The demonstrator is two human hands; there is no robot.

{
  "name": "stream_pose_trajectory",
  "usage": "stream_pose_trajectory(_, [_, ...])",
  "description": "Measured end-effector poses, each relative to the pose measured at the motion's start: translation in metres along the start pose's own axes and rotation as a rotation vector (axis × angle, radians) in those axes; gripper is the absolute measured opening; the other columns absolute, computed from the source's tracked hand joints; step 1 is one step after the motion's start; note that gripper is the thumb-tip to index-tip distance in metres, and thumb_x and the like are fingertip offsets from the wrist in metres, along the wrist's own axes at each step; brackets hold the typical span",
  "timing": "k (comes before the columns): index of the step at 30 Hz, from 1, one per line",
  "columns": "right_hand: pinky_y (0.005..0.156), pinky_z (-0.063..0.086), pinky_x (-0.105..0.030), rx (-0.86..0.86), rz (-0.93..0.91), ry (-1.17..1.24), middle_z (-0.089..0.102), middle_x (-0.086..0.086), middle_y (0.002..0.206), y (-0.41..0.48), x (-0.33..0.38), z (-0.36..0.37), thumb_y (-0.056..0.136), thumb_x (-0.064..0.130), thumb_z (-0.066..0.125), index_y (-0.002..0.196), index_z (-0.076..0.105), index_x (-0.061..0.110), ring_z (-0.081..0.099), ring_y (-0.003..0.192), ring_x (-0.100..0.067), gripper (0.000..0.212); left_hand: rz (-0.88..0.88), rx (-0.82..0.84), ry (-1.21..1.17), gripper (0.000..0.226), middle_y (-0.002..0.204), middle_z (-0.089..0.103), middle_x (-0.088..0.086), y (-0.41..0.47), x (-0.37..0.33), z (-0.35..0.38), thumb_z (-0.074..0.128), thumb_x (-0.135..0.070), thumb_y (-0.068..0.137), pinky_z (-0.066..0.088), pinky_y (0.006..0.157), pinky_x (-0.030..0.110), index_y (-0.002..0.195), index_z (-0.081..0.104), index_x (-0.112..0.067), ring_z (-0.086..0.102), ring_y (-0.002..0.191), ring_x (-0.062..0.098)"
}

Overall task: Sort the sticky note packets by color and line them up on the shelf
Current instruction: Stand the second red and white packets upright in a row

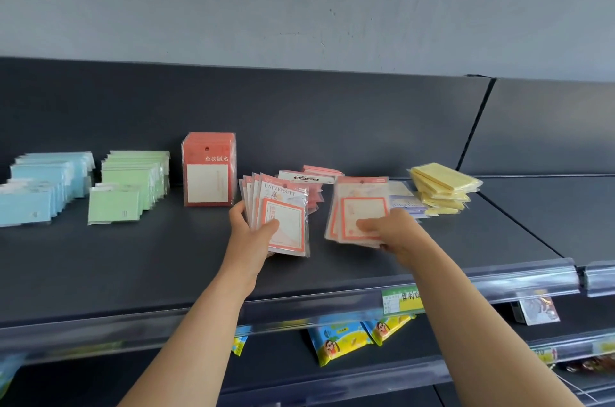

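head view: over the shelf (133, 260), the left grip (248, 233) clamps a fan of red-bordered packets (286, 207). the right grip (396, 232) clamps a blurred second red stack (357, 207), its fingers mostly hidden beneath.

Forearms (199, 323) (uncovered to the frame's edge), left hand (253, 232) and right hand (394, 233) are all bare.

Your shelf (133, 257) is dark grey. The blue packets (36, 187) are pale, the green packets (129, 187) mint, and the red packets (209, 170) carry a cream square and white characters. The white packets (288, 223) in your left hand (253, 230) and the pinkish packets (357, 203) in your right hand (394, 230) have orange-red borders. The yellow packets (442, 185) are plain.
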State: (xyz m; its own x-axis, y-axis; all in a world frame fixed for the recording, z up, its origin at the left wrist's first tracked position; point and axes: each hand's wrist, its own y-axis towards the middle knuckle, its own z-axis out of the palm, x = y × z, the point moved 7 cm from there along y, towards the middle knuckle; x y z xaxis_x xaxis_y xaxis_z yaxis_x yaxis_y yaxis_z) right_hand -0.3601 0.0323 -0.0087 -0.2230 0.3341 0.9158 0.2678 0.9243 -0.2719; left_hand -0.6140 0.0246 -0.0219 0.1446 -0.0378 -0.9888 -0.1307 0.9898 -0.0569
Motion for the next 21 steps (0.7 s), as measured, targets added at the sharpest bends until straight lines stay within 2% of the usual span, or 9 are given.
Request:
stream_pose_trajectory(2, [0.082,0.056,-0.039,0.088,-0.056,0.207,0.070,-0.009,0.105,-0.005,0.004,0.006,0.089,0.007,0.064,0.111,0.062,0.006,0.067,0.094,-0.023,0.022,-0.007,0.012,-0.018,0.048,0.124,0.055,-0.003,-0.002,-0.001,0.003,0.056,-0.013,0.097,0.056,0.073,0.031,0.129,0.028,-0.036,0.060,0.107,0.018])
stream_pose_trajectory(3, [0.085,0.055,-0.040,0.143,-0.080,0.276,0.070,-0.009,0.104,-0.009,0.008,0.014,0.090,0.004,0.061,0.109,0.062,0.007,0.067,0.094,-0.023,0.019,-0.015,0.023,-0.045,0.047,0.124,0.055,-0.003,-0.003,0.000,0.006,0.056,-0.016,0.097,0.057,0.074,0.033,0.130,0.028,-0.035,0.061,0.107,0.019])
stream_pose_trajectory(7, [0.073,0.056,-0.029,0.308,-0.161,0.232,0.071,-0.008,0.102,-0.023,0.023,0.062,0.092,0.000,0.055,0.096,0.062,0.010,0.068,0.085,-0.018,0.012,-0.001,0.072,-0.164,0.055,0.122,0.060,-0.004,-0.010,-0.001,0.019,0.066,-0.025,0.091,0.058,0.078,0.035,0.133,0.031,-0.031,0.065,0.107,0.017])
stream_pose_trajectory(10, [0.077,0.057,-0.029,0.365,-0.226,0.104,0.071,-0.005,0.103,-0.024,0.031,0.087,0.092,0.010,0.060,0.104,0.063,0.010,0.069,0.089,-0.017,0.012,0.012,0.014,-0.121,0.072,0.120,0.060,-0.002,-0.008,-0.003,0.009,0.079,-0.025,0.078,0.058,0.085,0.040,0.134,0.034,-0.028,0.064,0.107,0.020])
stream_pose_trajectory(12, [0.078,0.056,-0.030,0.315,-0.275,0.055,0.071,-0.004,0.100,-0.020,0.038,0.088,0.093,0.019,0.060,0.113,0.064,0.007,0.067,0.085,-0.015,0.024,0.011,-0.037,-0.138,0.059,0.118,0.065,0.001,-0.003,-0.006,-0.002,0.077,-0.019,0.081,0.057,0.084,0.040,0.130,0.045,-0.022,0.066,0.105,0.021])
stream_pose_trajectory(14, [0.074,0.052,-0.031,0.127,-0.355,-0.052,0.067,-0.006,0.100,-0.010,0.050,0.071,0.095,0.029,0.056,0.123,0.060,0.005,0.062,0.083,-0.018,0.037,0.012,-0.051,-0.193,0.042,0.115,0.070,0.002,0.005,-0.013,-0.011,0.072,-0.016,0.085,0.057,0.082,0.037,0.124,0.057,-0.019,0.068,0.103,0.021])
stream_pose_trajectory(17, [0.086,0.042,-0.030,-0.059,-0.432,-0.164,0.047,-0.007,0.137,0.011,0.064,0.047,0.096,0.032,0.049,0.138,0.048,0.020,0.052,0.110,-0.020,0.043,0.002,-0.084,-0.236,0.036,0.112,0.071,-0.001,0.022,-0.025,-0.016,0.070,-0.018,0.088,0.053,0.092,0.038,0.123,0.060,-0.018,0.068,0.103,0.019])
stream_pose_trajectory(19, [0.096,0.041,-0.033,-0.072,-0.461,-0.231,0.035,-0.003,0.145,0.029,0.070,0.043,0.097,0.033,0.046,0.143,0.041,0.027,0.044,0.124,-0.019,0.046,0.001,-0.115,-0.202,0.038,0.110,0.071,-0.002,0.034,-0.029,-0.013,0.070,-0.022,0.087,0.051,0.096,0.038,0.124,0.059,-0.018,0.067,0.102,0.017])
stream_pose_trajectory(21, [0.107,0.037,-0.040,-0.054,-0.477,-0.294,0.030,-0.002,0.150,0.048,0.074,0.046,0.098,0.033,0.044,0.145,0.038,0.029,0.036,0.134,-0.023,0.047,-0.011,-0.141,-0.186,0.041,0.111,0.070,-0.003,0.045,-0.030,-0.007,0.070,-0.025,0.088,0.052,0.085,0.031,0.126,0.058,-0.019,0.066,0.100,0.015])
